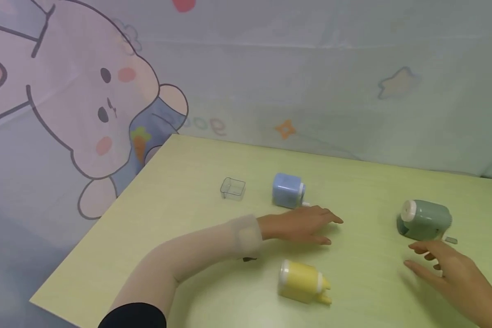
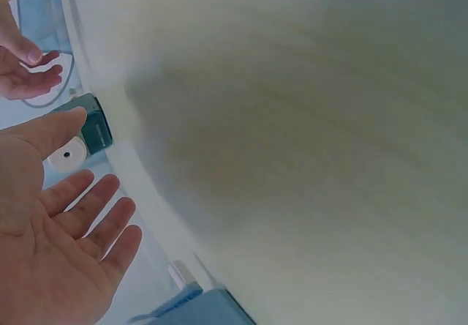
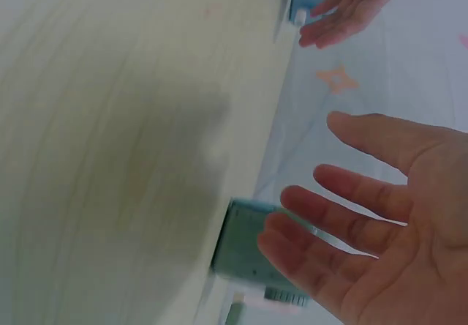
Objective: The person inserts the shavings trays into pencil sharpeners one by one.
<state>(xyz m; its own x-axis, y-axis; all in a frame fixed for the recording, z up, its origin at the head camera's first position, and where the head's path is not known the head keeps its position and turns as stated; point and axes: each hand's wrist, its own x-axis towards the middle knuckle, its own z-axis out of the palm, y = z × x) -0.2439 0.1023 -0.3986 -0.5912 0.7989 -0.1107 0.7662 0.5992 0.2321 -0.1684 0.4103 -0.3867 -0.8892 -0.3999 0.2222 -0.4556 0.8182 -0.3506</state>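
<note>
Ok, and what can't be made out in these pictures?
Left wrist view: the blue sharpener is cut off by the bottom edge.
Left wrist view: lettering on the green sharpener is too small to read.
Right wrist view: the right hand covers part of that green sharpener.
Head view: a dark piece is mostly hidden by the left cuff.
</note>
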